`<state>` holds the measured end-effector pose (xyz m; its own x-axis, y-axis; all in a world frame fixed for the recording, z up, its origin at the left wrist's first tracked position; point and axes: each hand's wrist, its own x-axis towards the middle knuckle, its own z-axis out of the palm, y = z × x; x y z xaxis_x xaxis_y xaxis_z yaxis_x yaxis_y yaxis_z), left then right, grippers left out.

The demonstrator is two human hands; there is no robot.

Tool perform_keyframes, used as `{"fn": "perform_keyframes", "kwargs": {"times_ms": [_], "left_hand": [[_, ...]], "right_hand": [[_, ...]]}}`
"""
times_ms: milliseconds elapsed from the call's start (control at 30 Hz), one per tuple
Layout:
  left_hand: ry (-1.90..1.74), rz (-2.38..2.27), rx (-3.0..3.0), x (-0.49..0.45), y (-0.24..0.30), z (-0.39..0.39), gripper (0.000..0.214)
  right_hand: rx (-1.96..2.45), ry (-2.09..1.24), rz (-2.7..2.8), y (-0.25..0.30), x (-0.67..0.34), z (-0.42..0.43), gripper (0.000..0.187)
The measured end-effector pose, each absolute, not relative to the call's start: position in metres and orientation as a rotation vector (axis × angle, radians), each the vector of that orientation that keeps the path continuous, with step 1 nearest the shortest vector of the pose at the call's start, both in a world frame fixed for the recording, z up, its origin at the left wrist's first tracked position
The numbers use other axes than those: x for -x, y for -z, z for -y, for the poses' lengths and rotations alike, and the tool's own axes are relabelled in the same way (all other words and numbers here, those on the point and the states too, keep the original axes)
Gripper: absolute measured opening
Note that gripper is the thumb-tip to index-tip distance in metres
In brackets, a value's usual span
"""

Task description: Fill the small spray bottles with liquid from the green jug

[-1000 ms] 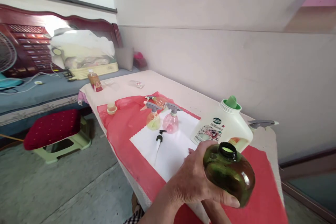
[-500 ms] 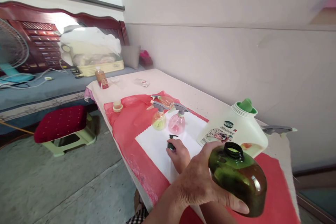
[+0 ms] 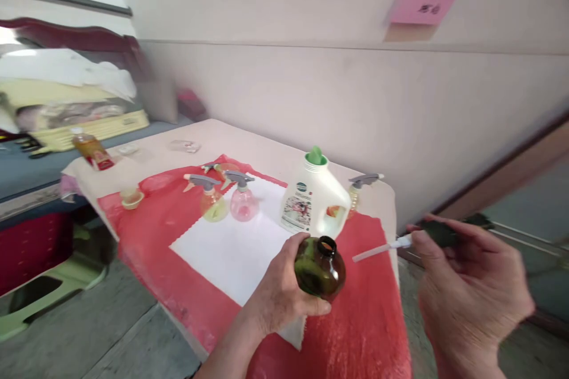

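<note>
My left hand [image 3: 284,284] is wrapped around a dark green bottle [image 3: 317,272], its threaded neck uncapped and pointing up. Off to the right, my right hand [image 3: 471,290] grips a dark pump head [image 3: 440,233], whose pale dip tube [image 3: 376,251] sticks out leftward toward the bottle but apart from it. Behind the bottle stands a white jug [image 3: 317,204] with a green piece in its mouth. A yellow-tinted spray bottle [image 3: 214,204] and a pink spray bottle [image 3: 243,204] stand by the white sheet [image 3: 222,254].
A red cloth [image 3: 155,254] covers much of the table. One more spray bottle [image 3: 355,192] is behind the jug. A beige cap [image 3: 131,198] and an amber bottle [image 3: 92,149] lie leftward. The wall [image 3: 275,95] borders the far side; a stool [image 3: 53,266] stands at left.
My view has turned right. My right hand has moved from over the white sheet to the far right with the pump head; its tube now shows. The left hand still holds the green bottle.
</note>
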<state>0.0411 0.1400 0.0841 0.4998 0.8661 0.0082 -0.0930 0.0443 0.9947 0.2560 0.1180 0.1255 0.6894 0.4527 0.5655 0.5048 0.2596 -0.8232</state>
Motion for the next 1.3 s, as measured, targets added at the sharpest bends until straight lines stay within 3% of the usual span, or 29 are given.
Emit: {"fn": "perform_keyframes", "kwargs": {"times_ms": [133, 367, 567, 867, 1067, 1300], "left_hand": [[-0.724, -0.954, -1.559, -0.058, -0.078, -0.133, 0.087], [-0.692, -0.976, -1.578, -0.075, -0.078, -0.126, 0.087], [-0.758, -0.97, -1.52, -0.069, -0.085, -0.126, 0.087], [-0.808, -1.004, -1.568, -0.057, -0.089, -0.128, 0.085], [-0.805, -0.965, -1.546, -0.054, -0.091, -0.127, 0.081], [-0.82, -1.097, -1.699, -0.058, -0.086, -0.127, 0.081]], "right_hand": [[1.179, 0.118, 0.81, -0.153, -0.252, -0.105, 0.037], [1.29, 0.148, 1.254, -0.114, -0.246, -0.099, 0.032], [1.262, -0.236, 1.748, -0.106, -0.24, -0.096, 0.026], [1.179, -0.614, 1.363, -0.096, -0.225, -0.102, 0.022], [0.998, -0.942, 0.99, -0.1, -0.218, -0.106, 0.032], [1.044, -0.97, 0.854, -0.095, -0.217, -0.111, 0.042]]}}
